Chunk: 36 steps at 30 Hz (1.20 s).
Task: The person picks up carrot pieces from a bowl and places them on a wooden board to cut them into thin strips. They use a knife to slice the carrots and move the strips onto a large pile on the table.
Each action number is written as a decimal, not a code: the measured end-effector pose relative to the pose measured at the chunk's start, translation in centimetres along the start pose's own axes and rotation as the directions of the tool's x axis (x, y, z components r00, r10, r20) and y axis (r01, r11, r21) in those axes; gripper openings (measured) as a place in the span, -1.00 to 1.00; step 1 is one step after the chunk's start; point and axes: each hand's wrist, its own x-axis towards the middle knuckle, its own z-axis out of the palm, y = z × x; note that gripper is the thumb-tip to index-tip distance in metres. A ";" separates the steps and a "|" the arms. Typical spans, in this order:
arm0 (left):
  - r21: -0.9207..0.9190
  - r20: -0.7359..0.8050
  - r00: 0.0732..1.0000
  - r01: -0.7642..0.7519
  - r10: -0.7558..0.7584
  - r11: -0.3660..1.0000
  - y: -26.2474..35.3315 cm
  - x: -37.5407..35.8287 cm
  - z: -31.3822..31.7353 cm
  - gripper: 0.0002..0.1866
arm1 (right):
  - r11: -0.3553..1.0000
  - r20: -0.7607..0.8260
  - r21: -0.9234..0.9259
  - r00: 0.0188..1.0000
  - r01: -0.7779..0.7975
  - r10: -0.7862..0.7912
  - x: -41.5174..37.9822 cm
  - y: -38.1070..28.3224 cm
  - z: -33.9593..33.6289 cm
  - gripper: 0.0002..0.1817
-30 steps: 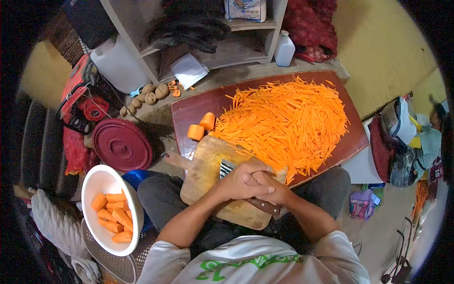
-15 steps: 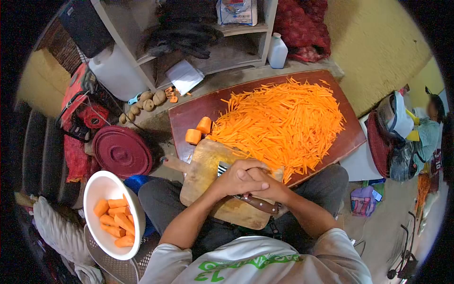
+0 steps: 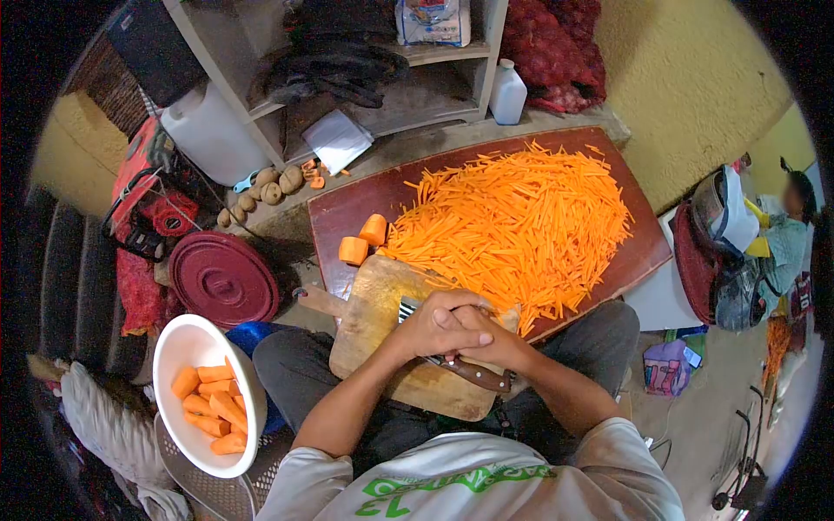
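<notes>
My left hand (image 3: 441,328) and my right hand (image 3: 490,339) are clasped together over the wooden cutting board (image 3: 369,304), fingers interlaced. Under them lies a knife (image 3: 473,373) with a brown riveted handle; most of its blade is hidden. A striped metal piece (image 3: 408,307) shows beside the left hand. Beyond the board, a large heap of shredded carrot (image 3: 521,226) covers much of the dark red tabletop (image 3: 334,208). Two carrot chunks (image 3: 354,250) sit at the heap's left side. Whether the fingers hold anything is hidden.
A white bowl (image 3: 165,395) of peeled carrot pieces stands at the left, near a maroon lid (image 3: 224,280). Potatoes (image 3: 271,192) lie by the shelf (image 3: 482,87). A white bottle (image 3: 508,94) and red mesh sack (image 3: 556,56) are behind. Another person (image 3: 786,247) is far right.
The fingers of my clasped hands have shifted slightly. The knife, board and carrots look unmoved.
</notes>
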 end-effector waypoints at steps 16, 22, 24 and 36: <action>0.008 -0.029 0.999 0.037 -0.037 0.999 1.1 -0.1 0.1 -0.26 | 0.999 -0.018 -0.022 0.999 0.034 -0.034 -0.2 -0.4 -0.1 -0.28; 0.049 -0.020 1.000 -0.017 0.018 0.999 0.1 0.1 0.0 -0.23 | 0.996 -0.040 -0.073 0.998 0.049 -0.052 -0.1 0.8 0.1 -0.29; 0.053 -0.026 0.999 -0.038 0.040 0.998 0.0 0.1 0.0 -0.22 | 0.999 -0.015 -0.026 0.999 0.031 -0.032 0.0 0.4 0.0 -0.29; 0.052 -0.014 0.999 -0.031 0.032 0.998 0.3 0.0 0.0 -0.24 | 0.998 -0.014 -0.019 0.998 0.059 -0.059 -0.2 0.3 0.0 -0.30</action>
